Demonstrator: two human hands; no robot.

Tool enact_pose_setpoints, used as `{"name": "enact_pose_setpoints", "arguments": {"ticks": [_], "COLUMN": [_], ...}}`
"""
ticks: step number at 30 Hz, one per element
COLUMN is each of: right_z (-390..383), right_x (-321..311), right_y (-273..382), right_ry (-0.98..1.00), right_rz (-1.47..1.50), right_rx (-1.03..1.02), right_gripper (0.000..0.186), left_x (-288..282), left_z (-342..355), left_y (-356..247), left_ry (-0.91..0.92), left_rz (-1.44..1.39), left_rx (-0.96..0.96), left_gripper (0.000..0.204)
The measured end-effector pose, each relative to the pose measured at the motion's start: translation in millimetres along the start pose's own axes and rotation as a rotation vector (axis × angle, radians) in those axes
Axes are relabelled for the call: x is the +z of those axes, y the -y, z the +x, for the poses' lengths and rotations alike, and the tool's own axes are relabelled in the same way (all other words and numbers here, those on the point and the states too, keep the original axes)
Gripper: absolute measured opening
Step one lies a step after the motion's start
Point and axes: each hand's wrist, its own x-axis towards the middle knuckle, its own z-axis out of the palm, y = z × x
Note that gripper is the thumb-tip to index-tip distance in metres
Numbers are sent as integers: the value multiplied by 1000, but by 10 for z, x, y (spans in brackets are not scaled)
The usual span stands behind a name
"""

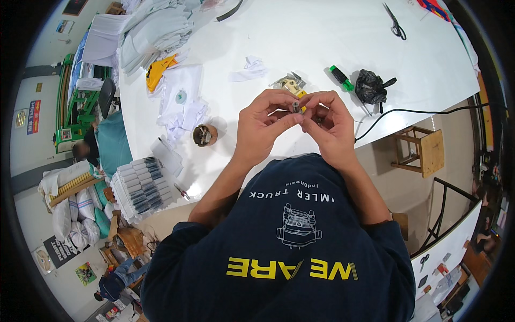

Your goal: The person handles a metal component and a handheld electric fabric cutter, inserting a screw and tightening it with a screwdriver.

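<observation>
My left hand (260, 129) and my right hand (331, 129) meet above the near edge of the white table (300, 48). Between their thumbs and fingertips they pinch a small metal cylindrical part (296, 107), its end facing up. Both hands are closed on it, though the fingers hide most of its length. Just beyond the fingertips lies a cream and yellow device (291, 84) with metal pieces, partly covered by my hands. A green and black screwdriver (341, 79) rests to the right, beside a knotted black plastic bag (372, 87).
Black scissors (397, 27) lie far right. A brown cup (205, 135) of small items, white cloth (185, 96) and a bundle of rolled grey-white pieces (140, 185) sit left. A black cable (424, 111) crosses the right edge, above a wooden stool (424, 150).
</observation>
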Motion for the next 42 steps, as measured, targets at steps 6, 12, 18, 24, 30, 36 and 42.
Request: {"name": "enact_pose_setpoints", "arguments": {"ticks": [6,12,18,24,30,36,42], "right_z": [37,80,81,-6,-115,-144,-163], "right_x": [-142,-360,-442,-554,-451,-400,-394], "right_y": [-7,-58,-4,90,178,382,214], "right_ry": [78,112,-79,-148,-110,2,28], "right_rz": [-6,276,-48,-284,-73,146,228], "right_rx": [11,215,318,357,194,274,153], "right_gripper": [35,34,31,21,17,19,19], "left_x": [-85,-220,-167,-133,-39,15,38], "left_z": [74,87,88,62,71,52,45], "left_y": [90,28,2,33,-16,-99,-245], "left_ry": [-87,-93,-66,9,70,61,157], "left_rz": [101,186,83,131,163,320,520], "left_rx": [12,-85,-102,-36,-7,3,104], "left_gripper": [22,28,26,24,24,23,27]}}
